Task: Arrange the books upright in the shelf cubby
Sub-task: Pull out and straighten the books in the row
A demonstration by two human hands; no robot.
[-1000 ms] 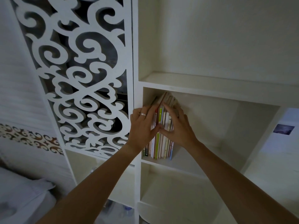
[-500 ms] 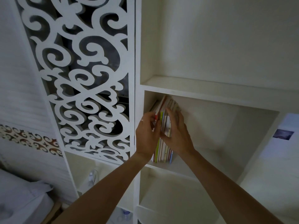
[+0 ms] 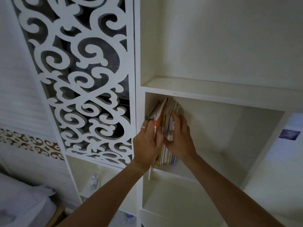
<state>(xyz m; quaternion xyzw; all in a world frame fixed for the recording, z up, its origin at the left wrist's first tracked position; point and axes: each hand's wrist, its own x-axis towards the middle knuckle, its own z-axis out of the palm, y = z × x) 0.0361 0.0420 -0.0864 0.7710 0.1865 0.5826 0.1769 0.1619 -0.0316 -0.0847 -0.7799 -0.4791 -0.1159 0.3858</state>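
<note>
A row of thin paperback books with pale, green and yellow spines (image 3: 167,128) stands at the left end of the white shelf cubby (image 3: 213,99), hard against its left wall. The tops lean and fan slightly; the bottoms sit on the cubby floor near its front edge.

Left hand (image 3: 147,145), silver ring on one finger, grips a thin red-and-white book (image 3: 155,126) at the left of the row; that book's lower corner hangs out past the front edge of the cubby floor. Right hand (image 3: 178,138) lies with straight fingers pressed flat against the right face of the row, bracing it.

Step in hand, as I read it: seating this last thin book and squaring the row upright.

Next move likely needs the red-and-white book pushed back until its foot clears the edge, right hand keeping pressure so the row does not topple rightward into the open part of the cubby.
</note>
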